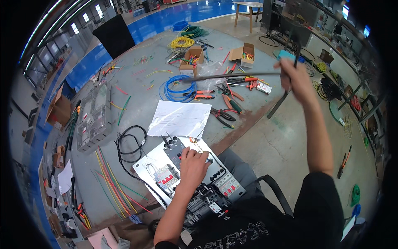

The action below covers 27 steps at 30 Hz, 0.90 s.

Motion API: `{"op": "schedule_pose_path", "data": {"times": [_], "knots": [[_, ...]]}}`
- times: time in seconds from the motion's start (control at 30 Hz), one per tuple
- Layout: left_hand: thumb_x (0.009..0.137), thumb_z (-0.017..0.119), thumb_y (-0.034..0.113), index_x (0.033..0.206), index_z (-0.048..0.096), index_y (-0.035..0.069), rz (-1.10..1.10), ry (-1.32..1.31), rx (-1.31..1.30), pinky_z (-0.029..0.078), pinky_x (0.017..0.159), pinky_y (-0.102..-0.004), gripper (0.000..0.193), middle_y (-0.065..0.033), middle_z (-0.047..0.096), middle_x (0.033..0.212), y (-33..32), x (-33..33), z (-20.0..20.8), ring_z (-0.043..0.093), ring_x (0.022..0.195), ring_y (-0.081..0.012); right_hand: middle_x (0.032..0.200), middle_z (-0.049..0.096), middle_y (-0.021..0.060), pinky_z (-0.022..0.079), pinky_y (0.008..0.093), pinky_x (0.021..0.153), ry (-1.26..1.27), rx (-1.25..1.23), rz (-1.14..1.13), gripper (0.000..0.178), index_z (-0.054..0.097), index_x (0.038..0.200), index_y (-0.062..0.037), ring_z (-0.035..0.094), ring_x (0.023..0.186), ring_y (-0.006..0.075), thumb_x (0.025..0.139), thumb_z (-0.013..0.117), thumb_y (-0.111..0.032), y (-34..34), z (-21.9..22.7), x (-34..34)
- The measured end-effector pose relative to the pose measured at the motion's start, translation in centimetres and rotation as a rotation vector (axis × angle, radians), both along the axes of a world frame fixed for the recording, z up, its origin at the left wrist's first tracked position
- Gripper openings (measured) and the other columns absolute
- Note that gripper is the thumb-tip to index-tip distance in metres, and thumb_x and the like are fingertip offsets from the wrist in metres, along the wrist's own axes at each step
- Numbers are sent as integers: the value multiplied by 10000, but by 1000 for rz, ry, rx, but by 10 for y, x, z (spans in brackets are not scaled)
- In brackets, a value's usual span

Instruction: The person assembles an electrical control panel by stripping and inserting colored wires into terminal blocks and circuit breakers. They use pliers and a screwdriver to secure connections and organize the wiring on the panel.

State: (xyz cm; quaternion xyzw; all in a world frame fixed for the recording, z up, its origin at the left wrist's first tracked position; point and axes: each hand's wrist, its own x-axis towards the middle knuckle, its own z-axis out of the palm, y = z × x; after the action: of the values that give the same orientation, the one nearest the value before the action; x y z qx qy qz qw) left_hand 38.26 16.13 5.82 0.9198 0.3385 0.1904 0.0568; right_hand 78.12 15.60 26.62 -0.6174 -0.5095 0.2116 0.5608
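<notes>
My right hand [296, 76] is raised at the upper right, closed around a length of black cable [238, 76]. One long stretch of it reaches left over the table; other black stretches run above and below the hand, smeared by motion. My left hand [193, 168] lies on a white mounting panel [147, 159], its bent fingers over a grey circuit breaker [174, 151] and slightly apart. That panel, tilted at the table's near edge, also bears a smaller breaker with red levers [166, 178], several round black holes and a dark terminal block [205, 201].
Printed paper [180, 118] lies beyond the panel. Past it are black-handled pliers [223, 117], more hand tools, a blue wire coil [176, 89] and small cardboard boxes [248, 56]. Coloured wires [110, 180], a black cable loop [120, 143] and a clear-lidded case [94, 118] lie left.
</notes>
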Motion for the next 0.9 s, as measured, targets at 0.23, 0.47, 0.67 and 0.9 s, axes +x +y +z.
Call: {"op": "schedule_pose_path", "data": {"times": [0.23, 0.47, 0.67, 0.9], "knots": [[882, 817, 228, 1264, 720, 61, 7, -50, -91, 356, 1224, -543, 428, -111, 743, 1118, -14, -11, 5, 633, 1203, -303, 654, 357, -43, 380, 276, 537, 1249, -35, -63, 393, 651, 1148, -18, 382, 570, 99, 1115, 609, -408, -6, -272, 70], [850, 849, 95, 1141, 758, 27, 134, -282, -121, 520, 1072, -499, 312, -126, 751, 1150, -49, -40, 22, 674, 1201, -347, 756, 571, 55, 562, 359, 729, 1275, -22, -86, 341, 634, 1143, 8, 590, 718, 206, 1118, 610, -331, 100, -322, 61], [855, 835, 62, 1119, 755, 3, 251, -390, -179, 567, 952, -435, 282, -150, 754, 1087, -57, -53, 22, 701, 1126, -353, 1016, 717, 187, 610, 485, 1014, 1221, -209, 204, 277, 631, 1188, 14, 723, 1062, 338, 1115, 595, -251, 135, -332, 81], [863, 819, 62, 1094, 752, -3, 276, -379, -198, 544, 958, -454, 249, -172, 757, 1097, -59, -49, 19, 700, 1123, -365, 1111, 721, 160, 618, 503, 1013, 1313, -71, 188, 253, 591, 1323, -31, 718, 1168, 342, 1114, 571, -173, 119, -318, 38]]}}
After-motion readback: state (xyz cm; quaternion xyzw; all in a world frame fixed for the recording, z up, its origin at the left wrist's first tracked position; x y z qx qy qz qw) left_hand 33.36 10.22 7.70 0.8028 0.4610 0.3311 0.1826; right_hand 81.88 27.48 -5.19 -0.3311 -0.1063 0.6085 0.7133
